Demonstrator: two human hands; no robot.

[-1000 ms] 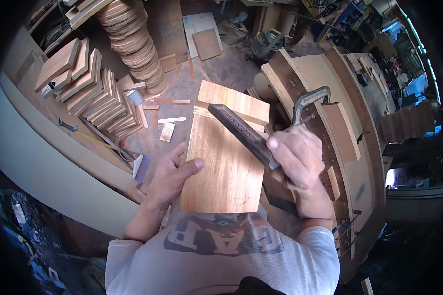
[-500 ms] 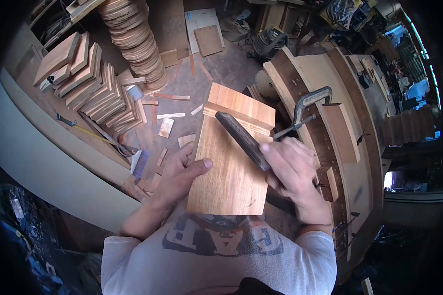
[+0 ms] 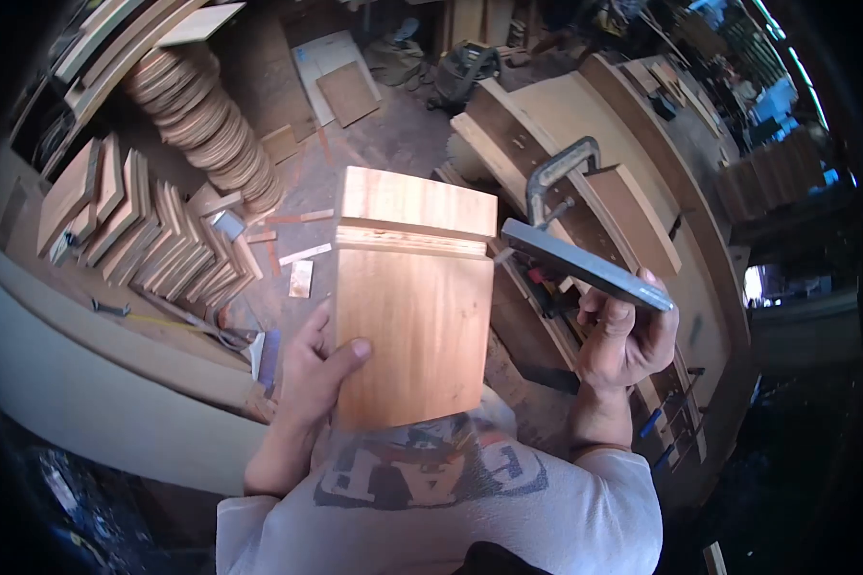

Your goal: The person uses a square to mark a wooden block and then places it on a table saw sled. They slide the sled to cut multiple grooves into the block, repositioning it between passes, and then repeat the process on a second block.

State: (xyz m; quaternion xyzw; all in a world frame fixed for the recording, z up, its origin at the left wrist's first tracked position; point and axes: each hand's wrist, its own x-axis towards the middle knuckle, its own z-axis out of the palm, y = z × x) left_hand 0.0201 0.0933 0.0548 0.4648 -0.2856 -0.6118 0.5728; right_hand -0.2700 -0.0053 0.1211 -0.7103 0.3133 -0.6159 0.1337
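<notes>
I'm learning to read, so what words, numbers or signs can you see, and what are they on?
"A": seemingly the middle letter of the print on the grey shirt; the other letters are too distorted.
White sheet: blue mark, too small to read.
Nothing readable on the dark bar in the right hand or the wooden block in the left hand.

The bar (image 3: 585, 265) has come off the face of the board (image 3: 410, 335), where it lay slantwise, and is now out past the right edge. The right hand (image 3: 628, 340) has gone out with it and rolled over, fingers curled up around its near end. The board has swung straighter, its groove (image 3: 412, 241) now uncovered.
</notes>
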